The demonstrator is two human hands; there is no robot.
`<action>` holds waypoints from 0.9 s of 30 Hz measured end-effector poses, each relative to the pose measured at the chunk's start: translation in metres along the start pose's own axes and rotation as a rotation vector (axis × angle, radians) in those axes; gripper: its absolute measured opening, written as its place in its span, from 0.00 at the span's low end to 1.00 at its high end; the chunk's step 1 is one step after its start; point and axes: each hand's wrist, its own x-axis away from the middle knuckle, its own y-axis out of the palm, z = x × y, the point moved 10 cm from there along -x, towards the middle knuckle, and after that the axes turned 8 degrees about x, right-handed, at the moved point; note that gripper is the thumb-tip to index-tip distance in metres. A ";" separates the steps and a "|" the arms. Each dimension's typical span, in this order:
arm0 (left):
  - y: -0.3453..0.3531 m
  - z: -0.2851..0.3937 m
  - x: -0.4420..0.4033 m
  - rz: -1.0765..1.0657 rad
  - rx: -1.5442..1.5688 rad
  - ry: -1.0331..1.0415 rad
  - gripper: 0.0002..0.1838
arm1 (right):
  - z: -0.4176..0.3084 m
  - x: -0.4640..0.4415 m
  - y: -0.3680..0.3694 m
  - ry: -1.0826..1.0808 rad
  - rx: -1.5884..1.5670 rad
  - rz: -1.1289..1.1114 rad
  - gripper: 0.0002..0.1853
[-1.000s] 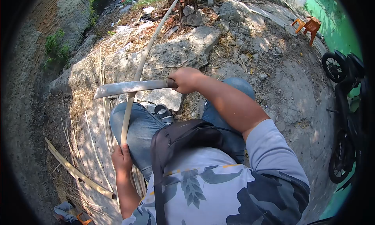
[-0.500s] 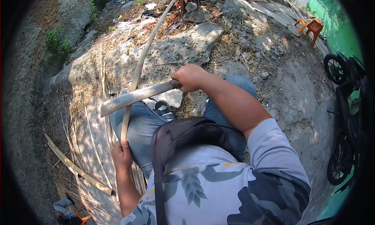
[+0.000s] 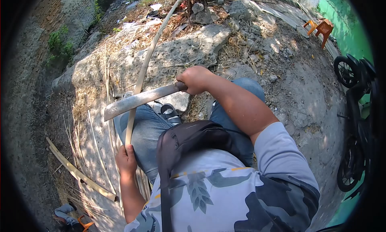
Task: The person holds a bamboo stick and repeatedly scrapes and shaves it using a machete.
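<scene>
The person's left hand (image 3: 127,159) has its fingers wrapped around the near end of a long pale strip (image 3: 150,55), thumb lying along it. The strip runs forward past the left knee (image 3: 141,125), over the broken concrete slab (image 3: 187,47) in view, and out at the top edge; whether it rests on the slab cannot be told. The right hand (image 3: 196,80) is closed in a fist round the handle of a machete (image 3: 138,100), whose blade lies across the strip just ahead of the knee. Whether the edge bites into the strip is too fine to see.

The main danger is a slip: if the blade skids off the strip, the knee in jeans is just beside it, and a stroke towards the body could carry it into the left fingers. A loose left grip could let the strip roll, turning the edge aside. Too steep an angle might make the blade dig in and split the strip off line. The unsupported length could also sway and jerk the held end. The sandalled foot (image 3: 171,114) lies below, exposed should the machete drop.
</scene>
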 end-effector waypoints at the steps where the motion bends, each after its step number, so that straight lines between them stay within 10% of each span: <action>1: 0.000 0.000 0.000 0.000 -0.001 -0.007 0.29 | -0.002 0.000 -0.004 -0.010 -0.011 0.030 0.11; 27: 0.001 0.003 0.001 0.003 0.015 -0.011 0.31 | -0.006 0.002 0.007 -0.027 -0.075 -0.004 0.12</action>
